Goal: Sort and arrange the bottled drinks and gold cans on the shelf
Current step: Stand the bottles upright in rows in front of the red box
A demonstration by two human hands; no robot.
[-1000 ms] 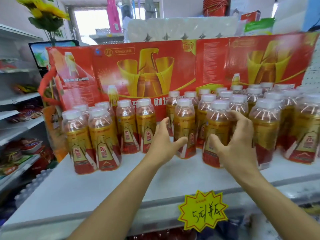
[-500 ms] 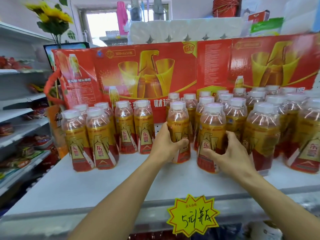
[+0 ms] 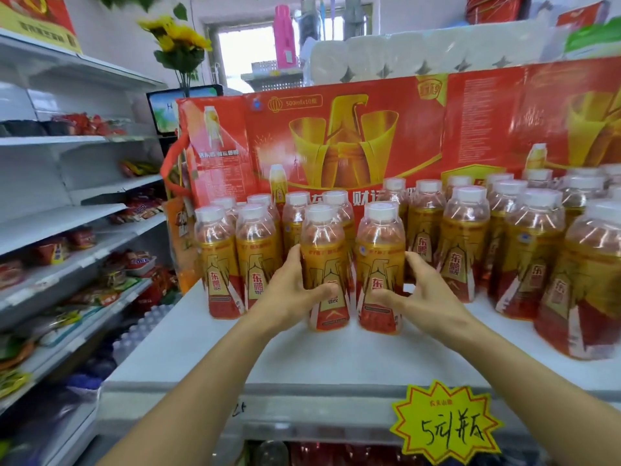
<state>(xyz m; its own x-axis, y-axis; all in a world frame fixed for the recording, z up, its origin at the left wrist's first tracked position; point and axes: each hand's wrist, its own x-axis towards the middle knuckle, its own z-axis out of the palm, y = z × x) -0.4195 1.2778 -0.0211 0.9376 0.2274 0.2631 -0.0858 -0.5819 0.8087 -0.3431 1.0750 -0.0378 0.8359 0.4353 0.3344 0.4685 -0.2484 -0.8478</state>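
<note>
Right at the front of the white shelf [image 3: 302, 361], two bottles stand upright side by side, each with a white cap, a clear shoulder and a gold-and-red label. The left bottle [image 3: 324, 260] is gripped by the left hand [image 3: 289, 294]: its fingers curl round the far left side of the label and the thumb lies across the front, low on the label. The right bottle [image 3: 381, 257] is gripped by the right hand [image 3: 425, 297], fingers wrapped round its right side and thumb pressed to the lower front. The two bottles are just beside each other, nearly touching, and both bases sit on the shelf.

To their left a small group of bottles [image 3: 235, 260] of the same kind stands in two rows, just beside the left hand. To the right a larger block of bottles [image 3: 524, 250] fills the shelf out to the frame edge, the nearest one large and blurred. Behind all of them a long red carton [image 3: 336, 136] with a gold emblem stands on edge as a backdrop, and white paper rolls [image 3: 420, 58] lie on top behind it.

On the shelf's front edge hangs a yellow star-shaped price tag [image 3: 447, 422] with handwriting. At far left, side shelves [image 3: 67, 210] hold red snack packets, and yellow flowers [image 3: 178, 38] rise near a window.
</note>
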